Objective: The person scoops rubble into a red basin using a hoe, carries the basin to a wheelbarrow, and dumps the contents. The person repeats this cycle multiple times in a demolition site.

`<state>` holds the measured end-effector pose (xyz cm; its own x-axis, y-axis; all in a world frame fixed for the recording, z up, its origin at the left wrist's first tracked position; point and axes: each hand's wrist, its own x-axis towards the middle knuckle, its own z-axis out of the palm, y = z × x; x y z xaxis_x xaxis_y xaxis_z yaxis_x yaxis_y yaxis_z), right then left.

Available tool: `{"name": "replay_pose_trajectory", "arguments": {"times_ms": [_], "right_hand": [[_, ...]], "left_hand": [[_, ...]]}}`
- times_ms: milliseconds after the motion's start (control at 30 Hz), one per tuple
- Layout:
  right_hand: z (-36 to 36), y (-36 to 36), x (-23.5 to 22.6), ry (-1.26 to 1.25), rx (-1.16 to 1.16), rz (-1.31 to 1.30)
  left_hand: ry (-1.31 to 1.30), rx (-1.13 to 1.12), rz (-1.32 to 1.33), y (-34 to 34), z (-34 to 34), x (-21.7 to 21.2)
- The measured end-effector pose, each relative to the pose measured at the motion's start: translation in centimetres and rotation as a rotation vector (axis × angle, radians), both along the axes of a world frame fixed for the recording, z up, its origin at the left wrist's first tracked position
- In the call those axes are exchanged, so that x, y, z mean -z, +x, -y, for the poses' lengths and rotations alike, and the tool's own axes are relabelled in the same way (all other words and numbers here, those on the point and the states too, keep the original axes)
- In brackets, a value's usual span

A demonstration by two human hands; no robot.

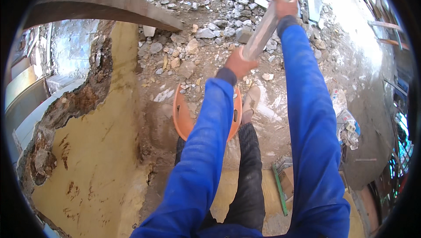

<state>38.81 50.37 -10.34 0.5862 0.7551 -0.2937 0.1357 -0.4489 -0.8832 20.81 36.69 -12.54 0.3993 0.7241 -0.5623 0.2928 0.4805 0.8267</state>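
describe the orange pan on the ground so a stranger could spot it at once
From the grey rubble heap at the top, come down to the tan shoe below it. Just left of that shoe, partly hidden by the left blue sleeve, lies a pan with a U-shaped rim and a slot in its side. Bright orange sets it apart from the dull dirt around.

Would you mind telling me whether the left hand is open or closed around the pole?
Closed: the left hand wraps around the pole at its lower visible end.
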Motion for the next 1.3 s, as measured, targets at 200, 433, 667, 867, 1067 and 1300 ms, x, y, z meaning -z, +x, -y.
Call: {"name": "replay_pose_trajectory", "arguments": {"times_ms": [200, 433, 667, 867, 1067, 1300], "right_hand": [[6.9, -8.0, 7.4, -0.306, -0.154, 0.305], [18.1, -16.6, 5.1, -0.43, -0.171, 0.109], [30.7, -16.6, 3.9, -0.481, -0.095, -0.178], [31.9, -13.9, 1.5, -0.469, -0.027, -0.328], [8.4, -8.4, -3.7, -0.015, -0.009, -0.259], [-12.2, -7.8, 1.3, 0.148, -0.018, 0.067]], "left_hand": [[-0.32, -0.298, 0.163, -4.3, 12.8, 2.6], [-0.544, -0.4, 0.065, -10.7, 23.5, -1.2], [-0.432, -0.045, -0.324, -12.3, 33.4, -5.3], [-0.496, 0.025, -0.182, -10.7, 29.3, -9.4], [0.118, 0.009, -0.264, -5.8, 9.4, -2.3], [0.148, -0.207, 0.062, -4.0, -10.6, 1.2]]}}
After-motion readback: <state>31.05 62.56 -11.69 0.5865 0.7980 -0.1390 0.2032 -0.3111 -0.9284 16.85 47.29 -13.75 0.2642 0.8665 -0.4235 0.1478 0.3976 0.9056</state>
